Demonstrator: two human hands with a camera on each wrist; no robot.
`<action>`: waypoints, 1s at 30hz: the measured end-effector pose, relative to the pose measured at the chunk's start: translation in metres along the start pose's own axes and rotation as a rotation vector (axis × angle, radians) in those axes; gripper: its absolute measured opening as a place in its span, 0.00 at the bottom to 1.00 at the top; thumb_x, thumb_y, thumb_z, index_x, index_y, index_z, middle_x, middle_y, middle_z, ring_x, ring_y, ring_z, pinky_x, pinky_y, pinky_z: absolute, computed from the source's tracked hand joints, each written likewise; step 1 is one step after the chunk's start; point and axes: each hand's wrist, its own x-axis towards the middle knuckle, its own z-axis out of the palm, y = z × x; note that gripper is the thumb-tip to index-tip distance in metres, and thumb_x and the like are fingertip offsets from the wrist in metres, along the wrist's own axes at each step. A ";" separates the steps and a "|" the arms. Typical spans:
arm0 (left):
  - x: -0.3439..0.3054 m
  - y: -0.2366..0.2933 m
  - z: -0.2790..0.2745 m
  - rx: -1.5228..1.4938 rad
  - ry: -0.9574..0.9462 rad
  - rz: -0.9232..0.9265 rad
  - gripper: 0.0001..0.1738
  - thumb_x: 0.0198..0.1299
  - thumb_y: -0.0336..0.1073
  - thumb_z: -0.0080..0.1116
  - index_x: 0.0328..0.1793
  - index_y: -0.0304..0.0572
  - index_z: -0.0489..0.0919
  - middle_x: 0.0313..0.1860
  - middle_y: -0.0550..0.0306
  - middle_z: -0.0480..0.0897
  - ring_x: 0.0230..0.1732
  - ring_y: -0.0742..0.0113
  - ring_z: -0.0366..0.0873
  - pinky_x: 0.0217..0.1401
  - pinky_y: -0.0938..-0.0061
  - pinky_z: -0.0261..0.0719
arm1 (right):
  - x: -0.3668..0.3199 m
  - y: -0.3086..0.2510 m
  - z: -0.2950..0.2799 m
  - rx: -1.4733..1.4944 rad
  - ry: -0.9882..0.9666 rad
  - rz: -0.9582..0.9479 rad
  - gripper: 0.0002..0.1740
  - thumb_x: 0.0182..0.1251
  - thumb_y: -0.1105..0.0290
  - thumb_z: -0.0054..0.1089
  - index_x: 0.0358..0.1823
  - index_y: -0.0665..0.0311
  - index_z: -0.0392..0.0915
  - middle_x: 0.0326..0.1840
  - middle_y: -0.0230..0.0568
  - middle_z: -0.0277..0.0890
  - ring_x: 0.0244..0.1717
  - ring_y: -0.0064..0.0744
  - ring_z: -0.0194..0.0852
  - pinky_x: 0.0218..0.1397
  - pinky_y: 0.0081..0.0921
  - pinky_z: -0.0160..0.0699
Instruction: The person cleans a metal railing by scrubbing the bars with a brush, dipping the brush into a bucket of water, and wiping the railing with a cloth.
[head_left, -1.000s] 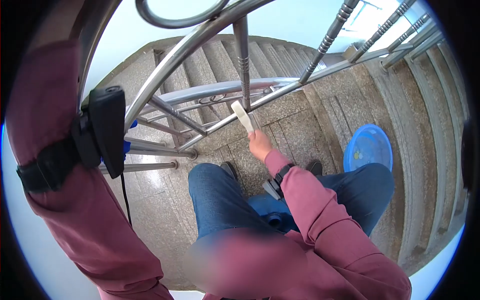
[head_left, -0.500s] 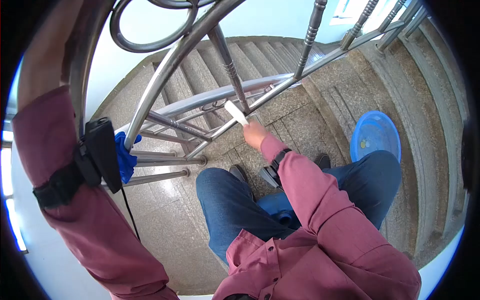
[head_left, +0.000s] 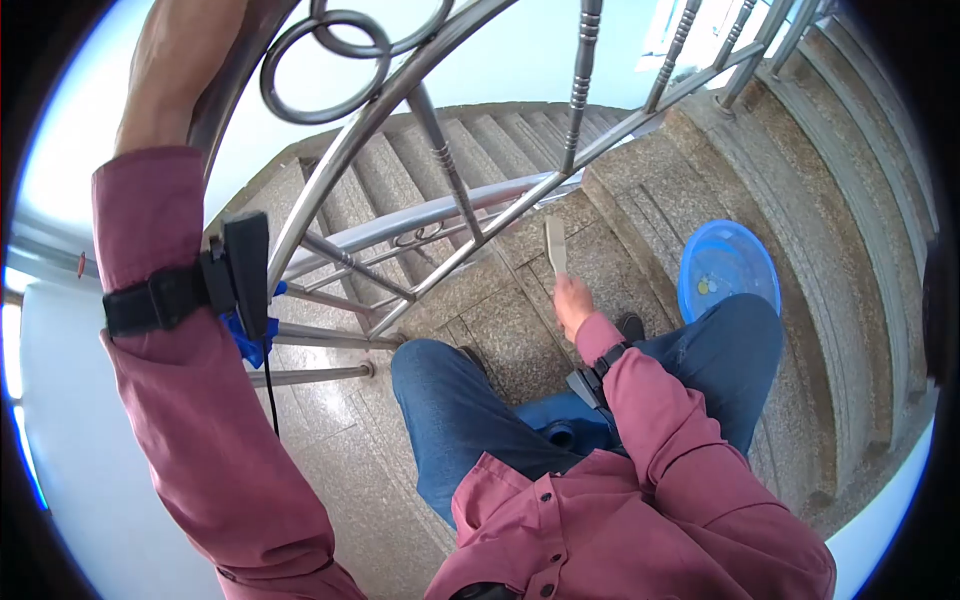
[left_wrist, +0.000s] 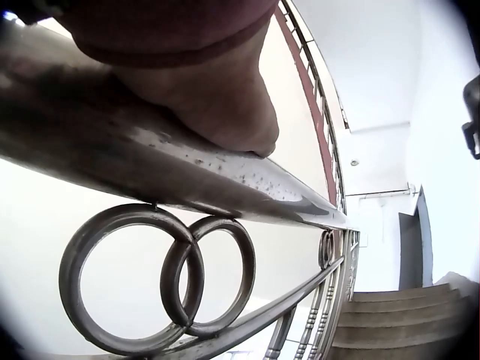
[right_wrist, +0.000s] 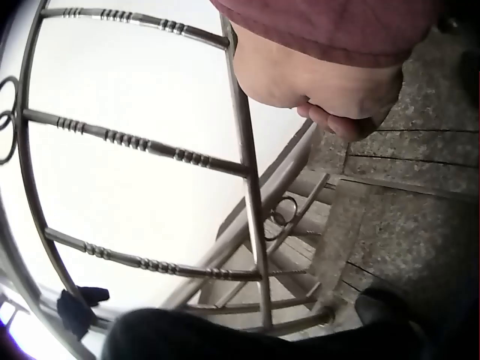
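Note:
My right hand (head_left: 574, 303) grips the narrow handle of a pale, flat-headed tool that resembles a brush (head_left: 555, 242). Its broad end points away from me, over the tiled floor and beside the bottom rail. In the right wrist view the curled fingers (right_wrist: 341, 124) show, while the tool is hidden behind the hand. My left hand (left_wrist: 232, 112) rests on top of the thick metal handrail (left_wrist: 247, 176), its fingers hidden. At the top left of the head view, only the wrist end of that arm shows along the rail.
A blue basin (head_left: 730, 270) stands by my right knee. A blue container (head_left: 561, 432) with a round opening sits between my legs. Crumpled blue cloth or gloves (head_left: 250, 342) hang on the railing. Stone steps (head_left: 820, 260) curve up at right; others (head_left: 430, 150) lie beyond the balusters.
My right hand has moved right with the pale tool, away from the baluster foot, and the tool now points straighter ahead. The head view has shifted, showing more of the left forearm and wrist.

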 end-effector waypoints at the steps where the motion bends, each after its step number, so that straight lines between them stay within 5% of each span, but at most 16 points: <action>1: -0.003 0.001 0.003 -0.012 0.001 0.012 0.41 0.77 0.64 0.40 0.44 0.26 0.84 0.33 0.36 0.84 0.35 0.53 0.78 0.47 0.58 0.74 | -0.007 -0.026 -0.013 0.338 -0.058 0.171 0.27 0.79 0.47 0.41 0.37 0.64 0.76 0.24 0.45 0.75 0.27 0.50 0.77 0.29 0.50 0.73; 4: -0.002 -0.013 0.015 -0.114 0.102 0.139 0.38 0.77 0.63 0.39 0.44 0.30 0.83 0.31 0.36 0.82 0.34 0.46 0.79 0.45 0.56 0.74 | -0.007 -0.082 -0.035 0.881 -0.104 0.368 0.27 0.78 0.40 0.40 0.38 0.59 0.70 0.19 0.32 0.60 0.18 0.32 0.65 0.18 0.37 0.61; 7: 0.027 -0.077 0.016 -0.046 -0.121 -0.314 0.49 0.67 0.77 0.42 0.75 0.44 0.76 0.60 0.41 0.83 0.58 0.53 0.82 0.65 0.66 0.73 | 0.021 -0.110 -0.037 1.183 -0.097 0.404 0.28 0.78 0.37 0.39 0.39 0.56 0.65 0.20 0.29 0.55 0.17 0.26 0.59 0.16 0.30 0.53; 8: 0.029 -0.083 0.019 -0.026 -0.129 -0.341 0.47 0.68 0.76 0.42 0.75 0.45 0.76 0.60 0.41 0.84 0.57 0.54 0.83 0.64 0.66 0.74 | 0.031 -0.118 -0.036 1.287 -0.099 0.406 0.28 0.78 0.36 0.39 0.40 0.56 0.65 0.22 0.31 0.57 0.17 0.27 0.60 0.16 0.29 0.52; 14: 0.028 -0.097 0.021 0.086 -0.031 -0.243 0.37 0.74 0.68 0.39 0.75 0.54 0.76 0.59 0.43 0.84 0.54 0.55 0.86 0.56 0.66 0.81 | 0.051 -0.152 -0.024 1.287 -0.160 0.366 0.33 0.79 0.35 0.29 0.45 0.59 0.68 0.29 0.37 0.65 0.20 0.31 0.65 0.18 0.29 0.69; 15: 0.029 -0.100 0.020 0.133 0.000 -0.186 0.35 0.75 0.67 0.39 0.75 0.56 0.76 0.59 0.43 0.84 0.53 0.56 0.87 0.55 0.66 0.83 | 0.043 -0.160 -0.020 1.177 -0.104 0.368 0.37 0.80 0.35 0.25 0.50 0.63 0.71 0.31 0.41 0.70 0.22 0.34 0.70 0.19 0.31 0.76; 18: 0.027 -0.109 0.016 0.343 0.079 0.088 0.31 0.78 0.63 0.38 0.75 0.61 0.75 0.59 0.44 0.84 0.52 0.56 0.89 0.51 0.67 0.86 | 0.032 -0.146 0.010 1.021 -0.217 0.399 0.39 0.79 0.35 0.26 0.52 0.66 0.71 0.36 0.44 0.75 0.25 0.35 0.74 0.18 0.33 0.75; 19: 0.022 -0.085 0.022 0.069 0.108 -0.138 0.47 0.69 0.75 0.43 0.78 0.47 0.72 0.66 0.40 0.79 0.64 0.52 0.81 0.72 0.66 0.71 | 0.027 -0.147 0.017 1.024 -0.199 0.437 0.40 0.79 0.35 0.27 0.54 0.67 0.71 0.39 0.45 0.78 0.29 0.36 0.78 0.16 0.34 0.74; 20: 0.021 -0.065 0.024 0.071 0.105 -0.140 0.47 0.69 0.75 0.43 0.78 0.47 0.72 0.66 0.40 0.79 0.64 0.52 0.81 0.72 0.66 0.71 | 0.029 -0.148 0.018 1.023 -0.201 0.439 0.40 0.79 0.35 0.27 0.54 0.67 0.71 0.39 0.45 0.78 0.29 0.36 0.78 0.16 0.34 0.74; 22: 0.023 -0.039 0.023 -0.007 -0.015 -0.233 0.59 0.70 0.78 0.23 0.63 0.17 0.76 0.63 0.18 0.76 0.63 0.33 0.78 0.69 0.49 0.79 | 0.031 -0.154 0.018 1.128 -0.125 0.425 0.38 0.79 0.34 0.28 0.50 0.65 0.71 0.33 0.41 0.75 0.28 0.34 0.76 0.19 0.34 0.76; 23: 0.022 -0.052 0.023 -0.003 -0.017 -0.233 0.59 0.70 0.78 0.23 0.63 0.17 0.76 0.63 0.18 0.76 0.63 0.33 0.78 0.69 0.49 0.79 | 0.037 -0.157 0.014 1.129 -0.129 0.427 0.38 0.79 0.34 0.28 0.50 0.65 0.71 0.33 0.41 0.75 0.28 0.34 0.76 0.19 0.34 0.76; 25: 0.021 -0.082 0.023 0.073 0.116 -0.154 0.46 0.69 0.75 0.43 0.78 0.48 0.73 0.67 0.40 0.79 0.64 0.53 0.81 0.71 0.65 0.71 | 0.057 -0.162 -0.010 1.311 -0.152 0.372 0.35 0.80 0.35 0.29 0.46 0.62 0.71 0.28 0.38 0.70 0.27 0.33 0.73 0.22 0.34 0.78; 26: 0.021 -0.086 0.022 0.073 0.121 -0.153 0.46 0.69 0.75 0.43 0.78 0.48 0.73 0.67 0.40 0.79 0.64 0.53 0.81 0.71 0.65 0.71 | 0.069 -0.163 -0.023 1.311 -0.152 0.367 0.35 0.80 0.35 0.29 0.46 0.62 0.71 0.28 0.38 0.70 0.27 0.33 0.73 0.22 0.34 0.78; 28: 0.021 -0.079 0.021 0.213 0.066 -0.232 0.31 0.78 0.63 0.36 0.79 0.65 0.71 0.59 0.43 0.84 0.49 0.57 0.89 0.55 0.70 0.86 | 0.092 -0.157 -0.046 1.358 -0.209 0.293 0.32 0.81 0.36 0.30 0.41 0.59 0.69 0.26 0.36 0.66 0.24 0.32 0.69 0.24 0.33 0.78; 29: 0.019 -0.075 0.023 0.164 0.094 -0.127 0.38 0.74 0.69 0.38 0.75 0.53 0.77 0.48 0.43 0.87 0.41 0.60 0.90 0.48 0.72 0.86 | 0.097 -0.153 -0.055 1.357 -0.207 0.284 0.32 0.81 0.36 0.30 0.41 0.59 0.69 0.26 0.36 0.66 0.24 0.32 0.69 0.24 0.33 0.78; 30: 0.021 -0.076 0.021 0.160 0.101 -0.127 0.38 0.74 0.69 0.38 0.75 0.53 0.77 0.48 0.43 0.87 0.41 0.60 0.90 0.48 0.72 0.86 | 0.101 -0.149 -0.063 1.305 -0.205 0.275 0.32 0.81 0.37 0.30 0.41 0.59 0.68 0.26 0.35 0.66 0.23 0.31 0.68 0.24 0.33 0.77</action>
